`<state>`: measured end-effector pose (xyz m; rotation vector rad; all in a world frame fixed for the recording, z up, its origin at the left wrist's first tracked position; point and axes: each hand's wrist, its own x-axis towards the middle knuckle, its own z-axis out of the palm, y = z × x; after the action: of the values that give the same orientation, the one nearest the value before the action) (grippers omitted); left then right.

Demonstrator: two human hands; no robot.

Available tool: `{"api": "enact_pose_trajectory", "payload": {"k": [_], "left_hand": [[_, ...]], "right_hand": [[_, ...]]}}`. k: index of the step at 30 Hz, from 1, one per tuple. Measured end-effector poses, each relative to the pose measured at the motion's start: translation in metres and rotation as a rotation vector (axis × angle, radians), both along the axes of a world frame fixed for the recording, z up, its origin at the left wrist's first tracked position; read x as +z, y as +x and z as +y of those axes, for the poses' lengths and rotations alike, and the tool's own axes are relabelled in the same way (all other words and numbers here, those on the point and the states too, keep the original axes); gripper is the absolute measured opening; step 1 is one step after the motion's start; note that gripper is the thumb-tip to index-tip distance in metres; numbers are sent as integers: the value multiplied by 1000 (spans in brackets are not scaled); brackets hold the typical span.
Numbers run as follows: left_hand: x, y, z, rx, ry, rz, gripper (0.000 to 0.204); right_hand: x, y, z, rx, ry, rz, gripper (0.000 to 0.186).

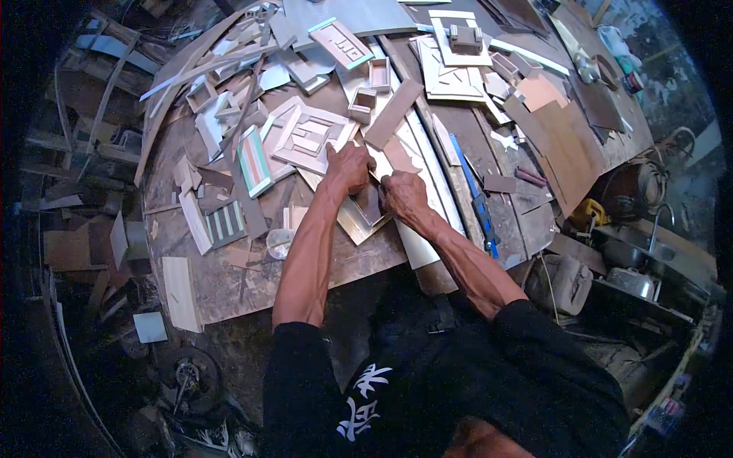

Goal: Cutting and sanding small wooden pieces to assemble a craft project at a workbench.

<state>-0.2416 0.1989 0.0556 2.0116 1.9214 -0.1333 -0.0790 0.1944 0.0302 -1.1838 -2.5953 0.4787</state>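
I am gripping a wooden frame (360, 220) with my right hand (407, 200) at two o'clock; my left hand (350, 169) is curling at eleven, its hold hidden.

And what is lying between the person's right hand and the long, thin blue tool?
In the head view, a long white strip lies between the right hand and the blue tool, with brown wood beside it.
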Motion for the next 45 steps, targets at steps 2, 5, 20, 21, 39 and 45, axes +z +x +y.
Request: {"api": "enact_pose_trajectory", "payload": {"k": [2, 5, 20, 21, 39, 45], "left_hand": [[-6, -5, -3, 11, 60, -8, 25], [-6, -4, -1, 1, 61, -24, 22], [-21, -9, -5, 20, 140, -82, 21], [-21, -9, -5, 19, 140, -81, 21], [-25, -28, 6, -53, 137, -183, 21], [-33, -31, 8, -211, 276, -163, 13]], "right_hand": [[2, -2, -1, 9, -6, -2, 18], [0, -1, 1, 8, -14, -14, 18], [-2, -2, 1, -2, -37, 18, 14], [-3, -2, 1, -12, -34, 18, 14], [0, -2, 3, 9, -62, -20, 17], [1, 0, 2, 9, -68, -6, 16]]}}
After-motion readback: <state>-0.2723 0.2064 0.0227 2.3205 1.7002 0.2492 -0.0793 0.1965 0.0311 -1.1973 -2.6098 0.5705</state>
